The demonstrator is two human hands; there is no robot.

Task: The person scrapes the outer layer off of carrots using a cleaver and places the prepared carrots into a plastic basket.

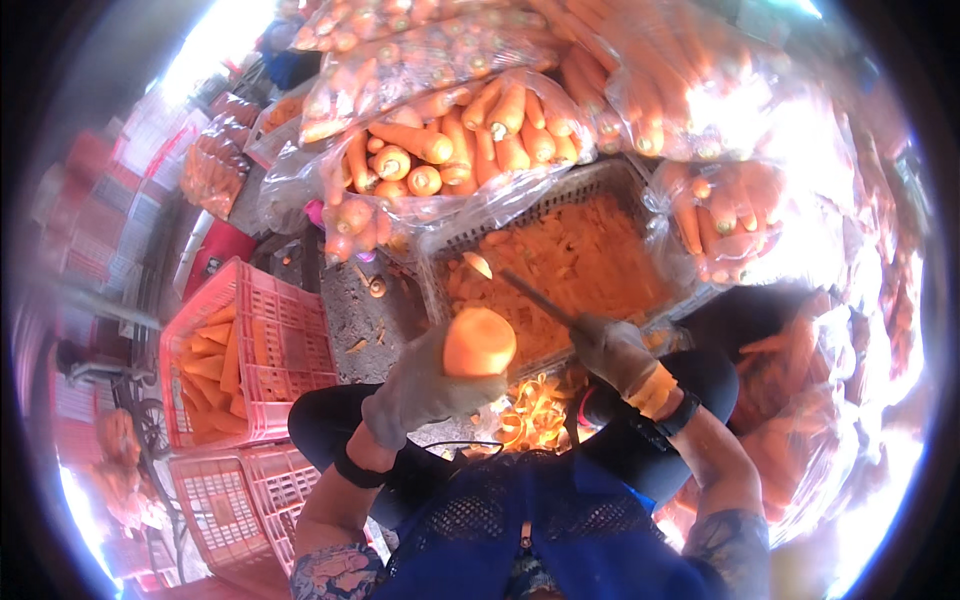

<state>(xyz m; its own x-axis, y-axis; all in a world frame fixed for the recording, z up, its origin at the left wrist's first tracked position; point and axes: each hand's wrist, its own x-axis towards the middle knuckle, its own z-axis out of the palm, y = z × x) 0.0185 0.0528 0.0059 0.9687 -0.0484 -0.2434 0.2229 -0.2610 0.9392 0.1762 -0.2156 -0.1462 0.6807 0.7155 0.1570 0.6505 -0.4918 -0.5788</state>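
My left hand (431, 394), in a pale work glove, is closed around a thick carrot (480, 342) whose smooth, bright orange end faces up at me. In my gloved right hand (611, 349) is a long, narrow knife (536, 298), its dark blade angled towards the upper left, away from the carrot. A small carrot slice (478, 265) shows just beyond the blade tip; whether it is falling or lying there I cannot tell. Under both hands stands a plastic crate (437, 292) filled with carrot peelings and trimmings (577, 262). The glove hides the carrot's lower part.
Peeled carrots (214, 367) fill a pink crate (289, 345) at left, near another pink crate (214, 510). An opened plastic bag of carrots (465, 146) lies beyond the peelings. More bagged carrots (724, 214) crowd the right. Curled peels (534, 416) lie between my knees.
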